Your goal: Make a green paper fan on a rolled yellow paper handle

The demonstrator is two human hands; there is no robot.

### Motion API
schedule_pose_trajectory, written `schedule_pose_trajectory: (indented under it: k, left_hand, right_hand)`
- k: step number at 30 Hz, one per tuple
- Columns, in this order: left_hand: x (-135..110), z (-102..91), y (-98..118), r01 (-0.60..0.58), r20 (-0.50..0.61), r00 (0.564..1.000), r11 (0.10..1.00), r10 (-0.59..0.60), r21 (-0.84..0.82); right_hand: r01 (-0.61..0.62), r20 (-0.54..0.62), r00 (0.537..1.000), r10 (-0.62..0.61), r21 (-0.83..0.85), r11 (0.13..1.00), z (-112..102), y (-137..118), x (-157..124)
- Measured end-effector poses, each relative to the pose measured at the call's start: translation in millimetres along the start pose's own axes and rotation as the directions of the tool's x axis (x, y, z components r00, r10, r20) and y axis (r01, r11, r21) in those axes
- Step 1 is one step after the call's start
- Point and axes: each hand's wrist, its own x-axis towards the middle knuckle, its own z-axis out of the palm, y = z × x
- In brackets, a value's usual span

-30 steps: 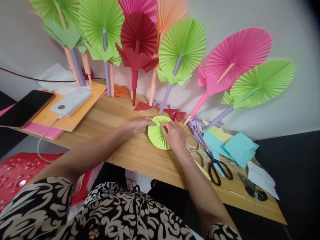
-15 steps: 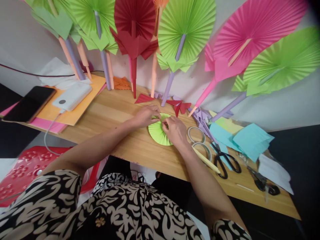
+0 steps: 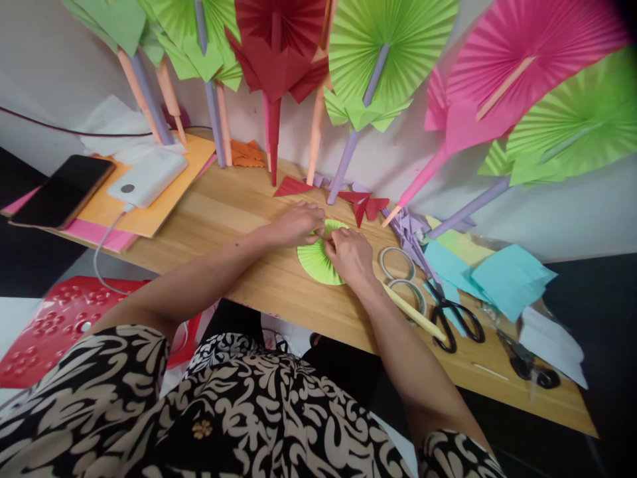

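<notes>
A lime-green pleated paper fan (image 3: 318, 263), opened into a round, lies on the wooden table in front of me. My left hand (image 3: 300, 224) is closed at the fan's upper left, its fingertips pinching the paper near the middle. From the right, my right hand (image 3: 351, 254) is closed with thumb and fingers on the fan close to its centre. The two hands nearly meet there, and they hide the upper part of the fan. What the fingertips grip exactly is partly covered.
Tape rolls (image 3: 397, 264), a pale yellow paper stick (image 3: 415, 312) and black-handled scissors (image 3: 450, 318) lie right of my hands. Finished paper fans (image 3: 393, 53) on sticks lean against the wall. A phone (image 3: 62, 192) and white power bank (image 3: 146, 178) lie at left.
The left hand's fingers have curled in more, and the right hand has shifted slightly over the fan. The whole view has tilted a little; the fan stays in place on the table.
</notes>
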Motion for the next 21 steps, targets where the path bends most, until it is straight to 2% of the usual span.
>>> schedule_pose_trajectory:
  k: [8, 13, 15, 21]
  left_hand:
    - [-10.0, -10.8, -20.7, 0.024, 0.040, 0.999, 0.998, -0.027, 0.051]
    - [-13.4, -19.9, -31.3, 0.112, 0.007, 0.994, 0.988, -0.113, 0.103]
    - [-12.7, -22.6, -28.1, 0.118, -0.013, 0.993, 0.989, -0.118, 0.090]
    - [-5.2, -14.6, -3.8, -0.007, -0.005, 1.000, 0.996, 0.007, -0.092]
  right_hand:
    - [0.012, 0.006, 1.000, -0.012, 0.026, 1.000, -0.5, 2.5, -1.2]
    - [-0.007, -0.001, 1.000, 0.007, 0.033, 0.999, 0.3, 5.2, -2.6]
    - [-0.015, -0.006, 1.000, 0.016, 0.036, 0.999, 0.9, 6.0, -2.9]
    - [-0.027, -0.037, 0.999, 0.028, 0.041, 0.999, 3.0, 6.7, -2.0]
